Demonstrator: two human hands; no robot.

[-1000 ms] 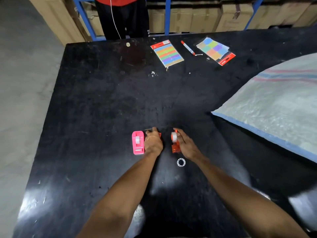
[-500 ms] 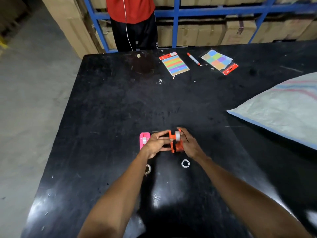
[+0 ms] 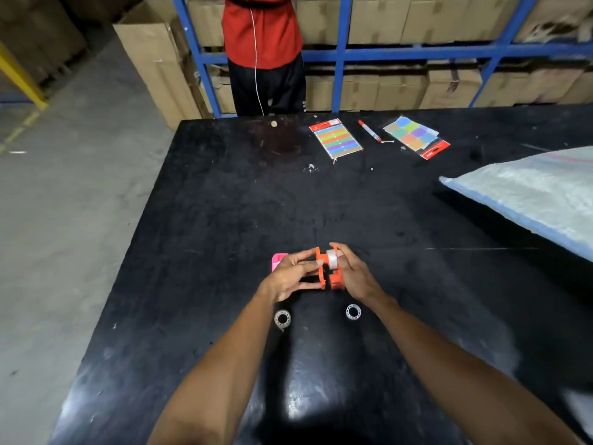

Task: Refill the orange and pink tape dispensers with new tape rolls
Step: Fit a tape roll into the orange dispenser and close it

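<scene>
- Pink dispenser (image 3: 278, 261) flat on the black counter (image 3: 199, 220), mostly hidden behind the left hand.
- Empty tape core (image 3: 282, 318) lying on the counter near the left forearm.
- Left hand (image 3: 290, 276) pinching the loose left half of the orange dispenser (image 3: 330, 274), fingers spread along its side.
- Clear tape roll (image 3: 332, 260) seated between the two orange halves, a gap showing below it.
- Right hand (image 3: 356, 276) closed around the right half, thumb over the roll.
- Second empty core (image 3: 353, 311) just beside the right wrist.
</scene>
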